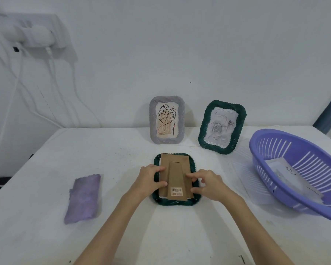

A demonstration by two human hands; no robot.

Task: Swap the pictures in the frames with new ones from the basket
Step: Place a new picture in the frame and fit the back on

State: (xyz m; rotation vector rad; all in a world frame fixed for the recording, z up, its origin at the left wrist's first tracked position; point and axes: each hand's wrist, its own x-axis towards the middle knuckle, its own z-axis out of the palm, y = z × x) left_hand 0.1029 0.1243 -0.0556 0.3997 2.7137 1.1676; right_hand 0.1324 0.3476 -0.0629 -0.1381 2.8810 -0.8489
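A dark green frame (175, 202) lies face down at the table's middle, its brown cardboard backing (177, 169) with a stand and barcode label facing up. My left hand (151, 178) presses on the backing's left edge, thumb on the board. My right hand (208, 183) rests fingertips on the backing's right side and the frame's rim. A grey frame (167, 120) with a leaf drawing and a second green frame (222, 127) with a rose drawing stand upright against the wall. A purple basket (271, 159) at the right holds paper pictures (292, 175).
A purple textured sheet (83, 197) lies flat at the left of the white table (122, 217). White cables and a plugged socket (38, 33) hang on the wall at the far left. The basket overhangs toward the table's right side.
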